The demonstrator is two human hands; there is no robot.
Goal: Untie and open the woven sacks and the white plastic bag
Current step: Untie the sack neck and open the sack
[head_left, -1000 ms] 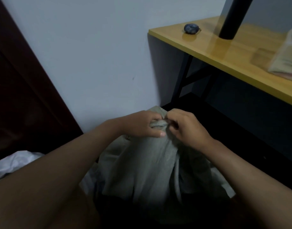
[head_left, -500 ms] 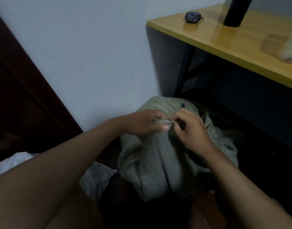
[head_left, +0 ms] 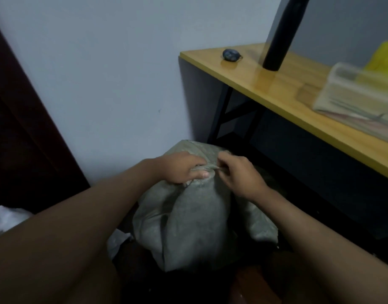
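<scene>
Sack: a grey-green woven sack [head_left: 188,220] stands on the dark floor in the corner by the pale wall, just beside the table's black leg; its mouth is gathered into a tight neck at the top, so whatever fills it is not visible.
Left hand: the left hand [head_left: 182,170] grips the bunched neck, fingers curled over the fabric, thumb beneath.
Right hand: the right hand [head_left: 239,174] pinches a thin tie or fold at the same neck, touching the left hand's fingertips (the strand itself is blurred).
White bag: a crumpled white plastic bag [head_left: 6,218] lies at the left edge, partly behind the left forearm; a white scrap [head_left: 118,240] shows at the sack's foot.
Table: a yellow wooden table [head_left: 276,88] carries a small dark round object [head_left: 231,55], a black cylinder [head_left: 280,34] cut off at the top, and a blurred pale box [head_left: 359,102].
Hard to read: the floor under the table is too dark to make out.
</scene>
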